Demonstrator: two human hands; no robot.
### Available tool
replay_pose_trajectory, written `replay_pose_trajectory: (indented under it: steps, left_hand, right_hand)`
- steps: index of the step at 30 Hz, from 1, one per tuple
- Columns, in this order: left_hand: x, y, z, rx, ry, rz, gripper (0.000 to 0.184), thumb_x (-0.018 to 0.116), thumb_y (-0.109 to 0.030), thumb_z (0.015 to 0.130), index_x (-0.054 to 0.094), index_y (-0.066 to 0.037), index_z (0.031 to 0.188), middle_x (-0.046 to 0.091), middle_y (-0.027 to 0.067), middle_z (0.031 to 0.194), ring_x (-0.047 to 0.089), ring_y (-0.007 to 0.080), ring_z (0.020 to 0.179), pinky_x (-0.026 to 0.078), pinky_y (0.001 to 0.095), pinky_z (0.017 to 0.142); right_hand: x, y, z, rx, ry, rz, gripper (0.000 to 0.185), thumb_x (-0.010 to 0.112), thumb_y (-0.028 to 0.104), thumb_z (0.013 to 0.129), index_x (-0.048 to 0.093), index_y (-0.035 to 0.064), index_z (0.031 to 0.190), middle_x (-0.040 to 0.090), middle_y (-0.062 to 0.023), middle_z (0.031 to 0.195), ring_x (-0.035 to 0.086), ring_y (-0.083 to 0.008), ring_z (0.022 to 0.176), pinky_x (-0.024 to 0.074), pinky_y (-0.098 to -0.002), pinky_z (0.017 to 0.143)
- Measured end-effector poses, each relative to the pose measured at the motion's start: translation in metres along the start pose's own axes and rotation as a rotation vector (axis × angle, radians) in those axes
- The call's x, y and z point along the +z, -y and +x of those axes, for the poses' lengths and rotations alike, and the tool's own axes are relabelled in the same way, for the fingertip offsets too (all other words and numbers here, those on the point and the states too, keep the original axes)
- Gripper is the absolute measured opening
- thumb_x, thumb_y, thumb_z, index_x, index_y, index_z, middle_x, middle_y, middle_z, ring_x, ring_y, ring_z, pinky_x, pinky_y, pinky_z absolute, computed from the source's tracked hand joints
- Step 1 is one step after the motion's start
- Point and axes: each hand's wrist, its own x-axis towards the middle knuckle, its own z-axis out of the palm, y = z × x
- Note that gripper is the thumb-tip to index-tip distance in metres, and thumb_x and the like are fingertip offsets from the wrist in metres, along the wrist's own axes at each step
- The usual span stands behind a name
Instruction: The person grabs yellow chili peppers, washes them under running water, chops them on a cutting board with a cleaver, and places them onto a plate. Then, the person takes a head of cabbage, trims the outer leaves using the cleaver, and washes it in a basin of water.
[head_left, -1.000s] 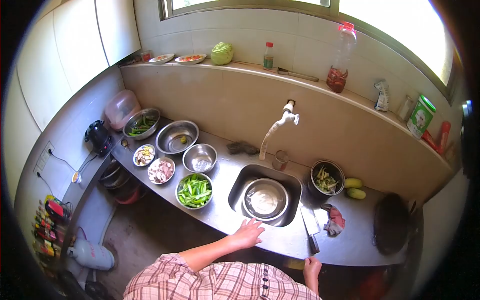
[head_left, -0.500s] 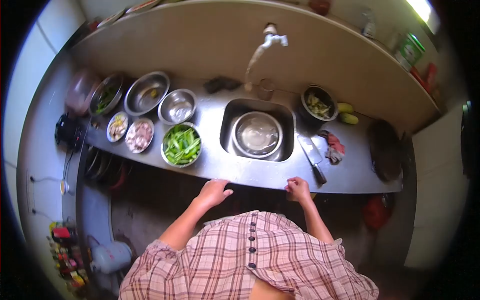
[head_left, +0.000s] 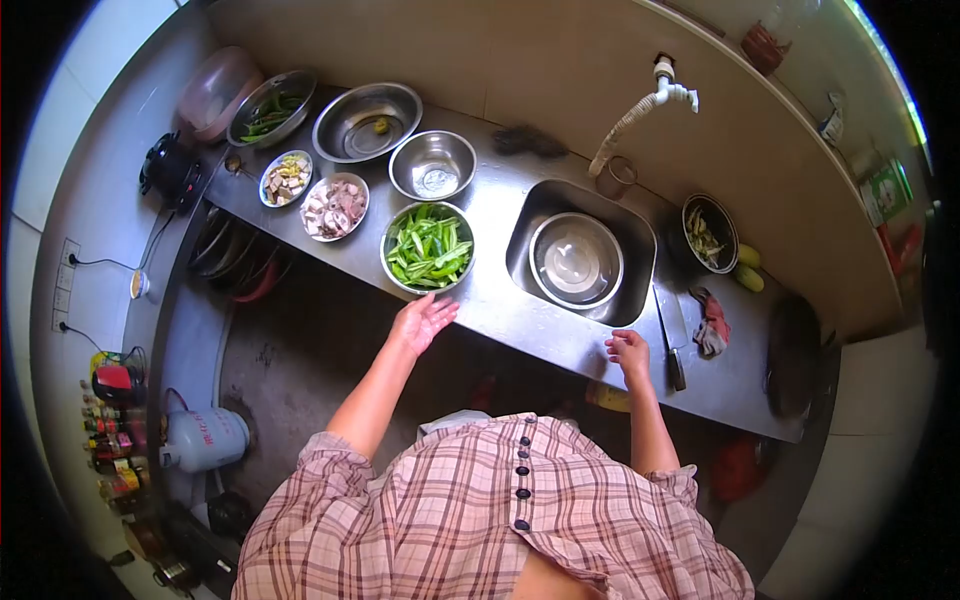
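Note:
My left hand [head_left: 424, 322] is open, palm turned up with the fingers spread, just below a steel bowl of sliced green peppers [head_left: 430, 248]. Whether the fingertips touch the bowl's underside I cannot tell. Over the counter's front edge, my right hand [head_left: 628, 352] is empty, its fingers loosely bent and apart. It is close to the sink [head_left: 640, 270], where a steel basin [head_left: 576, 262] stands with what looks like water in it. To the right of that hand lies a cleaver [head_left: 673, 335] with a dark handle, beside a red and grey cloth [head_left: 712, 325].
Left on the steel counter [head_left: 510, 325] stand an empty-looking steel bowl [head_left: 432, 165], a larger bowl [head_left: 345, 135], a dish of pale meat pieces [head_left: 335, 208] and a small dish of chopped pieces [head_left: 287, 178]. A tap [head_left: 665, 85] with a hose hangs above the sink. A dark pot [head_left: 710, 232] stands right.
The view has turned toward the left side of the counter. My left hand has moved to the pepper bowl and its fingers have spread. My right hand's fingers have loosened.

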Motion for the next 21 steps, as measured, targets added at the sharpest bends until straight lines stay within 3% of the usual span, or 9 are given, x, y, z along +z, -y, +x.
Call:
replay_pose_trajectory:
  steps: [2, 5, 7, 10, 13, 16, 19, 21]
  left_hand:
    - [-0.003, -0.009, 0.012, 0.000, -0.028, -0.073, 0.039, 0.041, -0.014, 0.096, 0.036, 0.017, 0.119, 0.050, 0.0322, 0.119, 0.054, 0.0434, 0.109, 0.051, 0.0457, 0.090]
    - [0.001, -0.020, 0.016, 0.072, -0.076, 0.043, 0.038, 0.039, -0.012, 0.096, 0.033, 0.017, 0.121, 0.050, 0.0349, 0.117, 0.057, 0.0438, 0.105, 0.053, 0.0456, 0.087]
    - [0.006, -0.027, 0.014, 0.148, -0.096, 0.079, 0.033, 0.039, -0.001, 0.091, 0.032, 0.017, 0.118, 0.050, 0.0373, 0.111, 0.059, 0.0482, 0.097, 0.056, 0.0500, 0.081]
    - [0.013, -0.035, 0.017, 0.185, -0.228, 0.118, 0.033, 0.040, 0.008, 0.083, 0.031, 0.016, 0.114, 0.050, 0.0377, 0.107, 0.059, 0.0532, 0.089, 0.056, 0.0560, 0.075]
    - [0.005, -0.043, 0.022, 0.187, -0.252, 0.135, 0.035, 0.039, 0.008, 0.082, 0.030, 0.014, 0.116, 0.050, 0.0378, 0.107, 0.059, 0.0530, 0.089, 0.057, 0.0556, 0.075]
    - [0.007, -0.055, 0.020, 0.175, -0.325, 0.218, 0.035, 0.038, 0.008, 0.083, 0.030, 0.012, 0.117, 0.051, 0.0355, 0.109, 0.061, 0.0492, 0.090, 0.057, 0.0543, 0.073]
    - [-0.003, -0.065, 0.022, 0.112, -0.320, 0.195, 0.036, 0.040, 0.007, 0.080, 0.035, 0.004, 0.115, 0.055, 0.0279, 0.104, 0.064, 0.0427, 0.081, 0.060, 0.0470, 0.065]
    - [0.001, -0.068, 0.013, 0.151, -0.397, 0.258, 0.033, 0.041, 0.005, 0.081, 0.039, 0.001, 0.113, 0.057, 0.0241, 0.101, 0.065, 0.0377, 0.076, 0.060, 0.0440, 0.062]
  right_hand:
    - [0.003, 0.001, 0.013, -0.012, -0.003, -0.019, 0.019, 0.055, 0.007, 0.088, 0.058, 0.0007, 0.104, 0.066, -0.0093, 0.085, 0.059, -0.0136, 0.066, 0.0489, -0.0267, 0.055]
    - [0.006, 0.001, 0.034, -0.018, -0.024, -0.078, 0.019, 0.057, 0.006, 0.085, 0.058, 0.0010, 0.103, 0.065, -0.0091, 0.086, 0.059, -0.0135, 0.066, 0.0495, -0.0273, 0.056]
    - [0.009, 0.003, 0.045, -0.022, -0.054, -0.184, 0.018, 0.058, 0.005, 0.083, 0.060, 0.0011, 0.100, 0.066, -0.0088, 0.084, 0.060, -0.0132, 0.066, 0.0496, -0.0277, 0.056]
    - [0.010, -0.017, 0.082, -0.241, -0.148, -0.466, 0.017, 0.060, 0.005, 0.079, 0.063, 0.0014, 0.095, 0.066, -0.0082, 0.082, 0.062, -0.0138, 0.069, 0.0508, -0.0292, 0.060]
    - [0.012, -0.004, 0.096, -0.259, -0.200, -0.633, 0.025, 0.063, 0.013, 0.076, 0.065, 0.0005, 0.097, 0.069, -0.0138, 0.088, 0.066, -0.0245, 0.080, 0.0513, -0.0342, 0.075]
    - [0.016, -0.005, 0.118, -0.242, -0.211, -0.704, 0.026, 0.066, 0.017, 0.074, 0.066, 0.0009, 0.095, 0.068, -0.0168, 0.091, 0.066, -0.0291, 0.083, 0.0509, -0.0363, 0.077]
    - [0.016, -0.004, 0.154, 0.204, 0.033, -0.628, 0.030, 0.068, 0.016, 0.072, 0.065, -0.0018, 0.096, 0.067, -0.0187, 0.090, 0.066, -0.0282, 0.080, 0.0522, -0.0374, 0.069]
    - [0.021, -0.017, 0.171, 0.389, -0.024, -0.132, 0.017, 0.061, 0.010, 0.083, 0.060, -0.0035, 0.094, 0.060, -0.0132, 0.076, 0.058, -0.0243, 0.055, 0.0486, -0.0371, 0.046]
